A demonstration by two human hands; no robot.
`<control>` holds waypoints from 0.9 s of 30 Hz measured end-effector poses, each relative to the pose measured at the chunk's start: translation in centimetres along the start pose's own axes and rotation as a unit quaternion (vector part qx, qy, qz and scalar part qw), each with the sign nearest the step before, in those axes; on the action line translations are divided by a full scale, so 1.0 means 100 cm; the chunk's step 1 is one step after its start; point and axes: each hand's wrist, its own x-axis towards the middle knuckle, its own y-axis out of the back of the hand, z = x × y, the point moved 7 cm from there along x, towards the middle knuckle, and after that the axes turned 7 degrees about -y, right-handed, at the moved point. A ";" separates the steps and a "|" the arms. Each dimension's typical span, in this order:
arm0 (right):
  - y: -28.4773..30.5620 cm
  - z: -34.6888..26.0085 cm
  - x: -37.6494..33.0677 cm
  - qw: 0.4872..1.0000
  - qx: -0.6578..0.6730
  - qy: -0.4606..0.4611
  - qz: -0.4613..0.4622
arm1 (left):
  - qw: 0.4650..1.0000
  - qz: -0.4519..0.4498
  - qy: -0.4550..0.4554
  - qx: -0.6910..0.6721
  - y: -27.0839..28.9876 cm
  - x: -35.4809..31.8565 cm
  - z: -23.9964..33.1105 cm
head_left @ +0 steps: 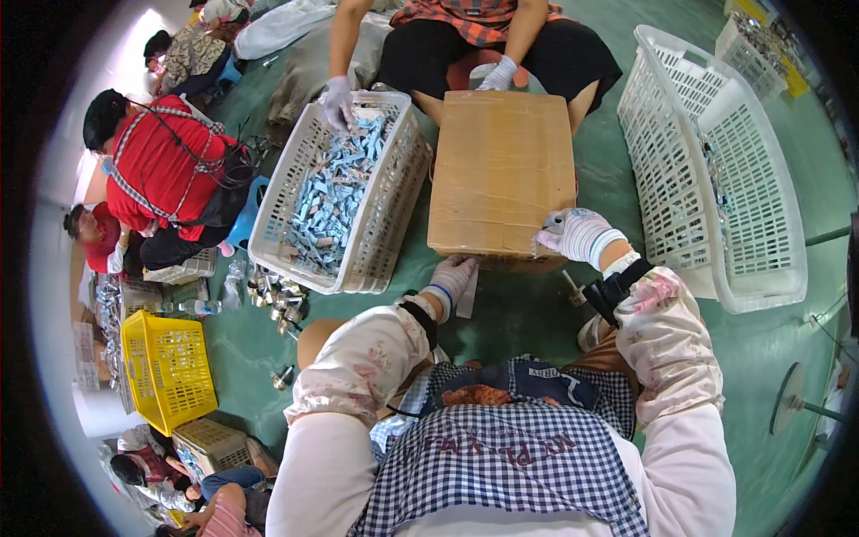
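Note:
A brown cardboard box, taped across its top, stands in front of me. My left hand, in a whitish knit glove, is closed at the box's near edge, left of its middle. A pale, tape-like strip hangs down beside its fingers. At the near right corner of the box, my right hand, in a striped glove, has its fingers curled against the cardboard; what they pinch is too small to make out. Across from me, a co-worker's gloved hand rests at the box's far edge.
A white basket full of small light-blue pieces stands left of the box; the co-worker's other hand reaches into it. Another white basket stands at the right. Metal parts lie on the green floor near a yellow basket. Other people sit at the left.

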 end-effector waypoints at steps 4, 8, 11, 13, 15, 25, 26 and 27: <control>0.010 0.004 -0.005 1.000 -0.006 -0.015 -0.022 | 0.996 0.000 0.086 0.003 -0.016 -0.006 0.008; 0.007 0.011 0.002 0.999 -0.002 -0.029 -0.036 | 1.000 -0.011 0.020 0.012 -0.007 0.020 -0.016; 0.012 0.007 0.002 1.000 0.007 0.027 -0.002 | 0.998 -0.009 -0.024 0.052 0.001 0.038 -0.034; 0.015 0.012 -0.001 1.000 0.012 0.000 -0.003 | 0.998 -0.026 -0.019 0.056 -0.009 0.036 -0.027; 0.018 0.013 -0.002 1.000 0.018 -0.025 -0.003 | 0.997 -0.037 -0.015 0.062 -0.012 0.039 -0.030; 0.022 0.020 -0.006 0.998 0.016 -0.047 -0.023 | 0.994 -0.024 -0.029 0.104 -0.012 0.040 -0.032; 0.022 0.018 -0.007 0.998 0.010 -0.046 -0.032 | 0.995 -0.023 -0.031 0.095 -0.010 0.039 -0.034; 0.021 0.020 -0.007 0.998 0.005 -0.053 -0.028 | 0.995 -0.029 -0.035 0.087 -0.015 0.038 -0.029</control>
